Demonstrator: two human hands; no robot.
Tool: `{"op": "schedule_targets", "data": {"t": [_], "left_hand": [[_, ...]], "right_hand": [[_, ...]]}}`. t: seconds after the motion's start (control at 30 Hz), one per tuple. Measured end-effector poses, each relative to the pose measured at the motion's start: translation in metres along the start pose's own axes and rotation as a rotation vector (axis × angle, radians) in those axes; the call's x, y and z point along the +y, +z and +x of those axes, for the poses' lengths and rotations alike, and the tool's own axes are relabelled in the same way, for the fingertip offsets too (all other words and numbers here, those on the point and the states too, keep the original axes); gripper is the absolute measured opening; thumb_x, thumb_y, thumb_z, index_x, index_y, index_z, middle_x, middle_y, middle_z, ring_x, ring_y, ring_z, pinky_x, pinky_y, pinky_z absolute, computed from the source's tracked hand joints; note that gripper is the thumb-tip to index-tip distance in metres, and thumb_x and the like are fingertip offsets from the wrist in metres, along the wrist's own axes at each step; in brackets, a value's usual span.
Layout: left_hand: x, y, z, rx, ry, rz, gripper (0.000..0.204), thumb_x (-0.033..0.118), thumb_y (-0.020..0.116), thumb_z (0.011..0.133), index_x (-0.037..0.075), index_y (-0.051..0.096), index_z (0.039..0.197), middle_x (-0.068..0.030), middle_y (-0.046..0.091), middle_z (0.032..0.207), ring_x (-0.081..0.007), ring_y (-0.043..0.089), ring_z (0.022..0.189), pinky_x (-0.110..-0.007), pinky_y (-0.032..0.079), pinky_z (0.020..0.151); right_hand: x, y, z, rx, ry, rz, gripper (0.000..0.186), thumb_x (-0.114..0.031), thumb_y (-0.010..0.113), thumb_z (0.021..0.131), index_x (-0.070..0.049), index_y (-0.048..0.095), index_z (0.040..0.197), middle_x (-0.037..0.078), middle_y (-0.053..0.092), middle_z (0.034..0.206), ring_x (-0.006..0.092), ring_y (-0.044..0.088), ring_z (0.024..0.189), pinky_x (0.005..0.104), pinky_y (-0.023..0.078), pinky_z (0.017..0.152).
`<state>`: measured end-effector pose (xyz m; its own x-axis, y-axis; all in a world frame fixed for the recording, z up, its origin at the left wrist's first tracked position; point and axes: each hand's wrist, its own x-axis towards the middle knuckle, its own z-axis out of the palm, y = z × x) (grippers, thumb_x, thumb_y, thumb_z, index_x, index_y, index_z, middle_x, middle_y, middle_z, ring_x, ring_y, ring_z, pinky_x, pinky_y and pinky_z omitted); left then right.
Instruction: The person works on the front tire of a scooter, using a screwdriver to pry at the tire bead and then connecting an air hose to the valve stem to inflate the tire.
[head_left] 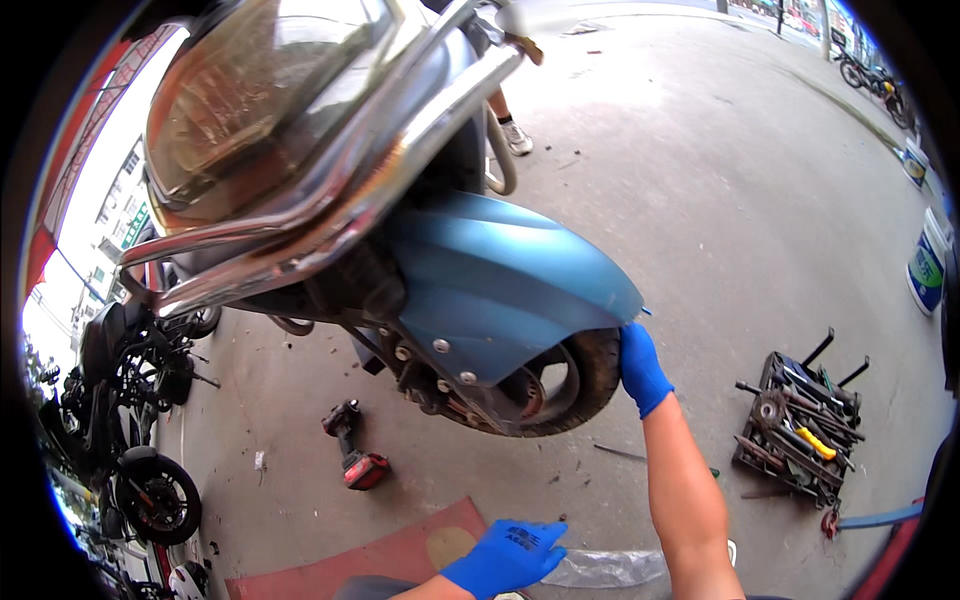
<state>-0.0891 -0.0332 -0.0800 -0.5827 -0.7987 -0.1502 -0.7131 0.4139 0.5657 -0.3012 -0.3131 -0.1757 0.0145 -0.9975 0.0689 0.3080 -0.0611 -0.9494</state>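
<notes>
Nearest, at six o'clock, the blue-gloved left hand [512, 556] hovers beside the right edge of a red mat [320, 565], its fingers loosely extended and fairly wide; a crumpled clear plastic sheet [610, 570] lies at five. At four o'clock the gloved right hand [643, 370] rests against the outer edge of the front tyre [603, 365], just under the tip of the blue fender [510, 265]; its fingertips are hidden, so its grip cannot be told. The fender's lower edge overhangs the tyre, while a chrome bar [420, 150] slants across toward one o'clock. A cordless power tool [347, 437] lies at seven, well apart from both hands. Concrete floor [680, 200] gives room between the right hand and a pile of hand tools [800, 430], farther out at four. Beyond stand a black motorcycle [140, 460] at eight, a white bucket [928, 262] at three and, near twelve, another person's shoe [517, 137].
</notes>
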Motion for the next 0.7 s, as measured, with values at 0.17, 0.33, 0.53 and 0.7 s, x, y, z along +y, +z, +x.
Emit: {"op": "schedule_targets", "data": {"t": [0.17,0.33,0.53,0.7], "left_hand": [[0.006,-0.015,0.012,-0.200,-0.123,0.002,0.044,0.038,0.059,0.092,0.008,0.059,0.124,-0.0197,0.070,0.097,-0.0362,0.068,0.088,-0.044,0.054,0.076],[0.007,-0.020,0.015,-0.233,-0.138,-0.002,0.044,0.038,0.059,0.092,0.009,0.059,0.125,-0.0191,0.070,0.097,-0.0356,0.068,0.088,-0.043,0.054,0.076],[0.003,-0.021,0.007,-0.185,-0.116,0.037,0.046,0.041,0.060,0.092,0.009,0.060,0.124,-0.0188,0.070,0.101,-0.0356,0.068,0.091,-0.042,0.054,0.080],[0.004,-0.076,0.025,0.029,-0.547,-0.126,0.048,0.036,0.064,0.091,0.007,0.057,0.129,-0.0183,0.069,0.110,-0.0290,0.068,0.097,-0.039,0.053,0.087]], "right_hand": [[-0.037,0.012,-0.014,0.052,0.107,0.031,0.041,-0.028,0.042,0.104,0.003,0.063,0.120,0.008,0.066,0.114,0.0123,0.057,0.103,0.0313,0.046,0.091],[-0.044,0.015,-0.020,0.065,0.083,0.104,0.039,-0.028,0.043,0.103,0.001,0.065,0.117,0.007,0.066,0.112,0.0122,0.057,0.101,0.0303,0.047,0.090],[-0.062,0.031,-0.053,-0.029,0.127,0.103,0.036,-0.025,0.044,0.101,0.001,0.065,0.116,0.009,0.067,0.111,0.0140,0.059,0.100,0.0314,0.047,0.089],[-0.079,0.036,-0.097,-0.185,0.007,-0.320,0.030,-0.017,0.048,0.100,0.002,0.060,0.120,0.017,0.065,0.121,0.0195,0.060,0.106,0.0343,0.047,0.093]]}}
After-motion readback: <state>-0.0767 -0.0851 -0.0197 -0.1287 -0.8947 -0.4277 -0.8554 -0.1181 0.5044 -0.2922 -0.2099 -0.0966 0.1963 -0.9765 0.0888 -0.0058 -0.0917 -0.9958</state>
